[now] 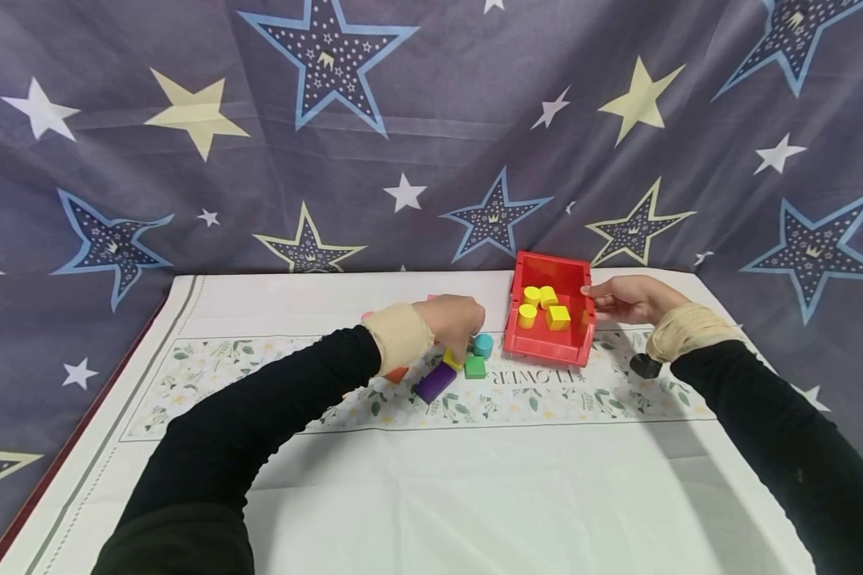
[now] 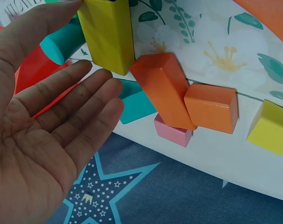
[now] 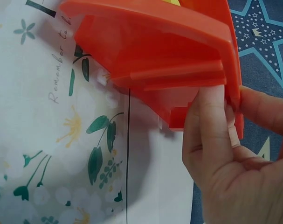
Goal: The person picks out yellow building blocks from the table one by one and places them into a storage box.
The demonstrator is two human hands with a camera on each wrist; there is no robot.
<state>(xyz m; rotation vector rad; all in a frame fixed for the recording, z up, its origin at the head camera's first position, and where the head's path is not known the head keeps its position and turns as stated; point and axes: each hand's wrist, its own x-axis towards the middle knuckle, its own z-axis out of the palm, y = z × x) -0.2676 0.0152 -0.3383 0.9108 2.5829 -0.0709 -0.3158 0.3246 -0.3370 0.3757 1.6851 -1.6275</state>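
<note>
My left hand (image 1: 455, 319) reaches down over a group of coloured blocks. In the left wrist view its fingers are extended, and the thumb tip overlaps the top of a yellow block (image 2: 107, 39); whether it touches is unclear. Beside that block are a teal cylinder (image 1: 483, 345), a green block (image 1: 475, 367) and a purple block (image 1: 435, 383). My right hand (image 1: 633, 299) pinches the right side of a red bin (image 3: 164, 42) between thumb and fingers. The bin appears tilted. Inside it are several yellow pieces, among them a cube (image 1: 558, 318) and a cylinder (image 1: 526, 315).
Farther along, in the left wrist view, lie two orange blocks (image 2: 211, 107), a teal block (image 2: 137, 105), a pink block (image 2: 174, 130) and another yellow block (image 2: 272, 128). A white tablecloth (image 1: 475, 495) with a floral band covers the table. Behind hangs a star-patterned curtain (image 1: 431, 144).
</note>
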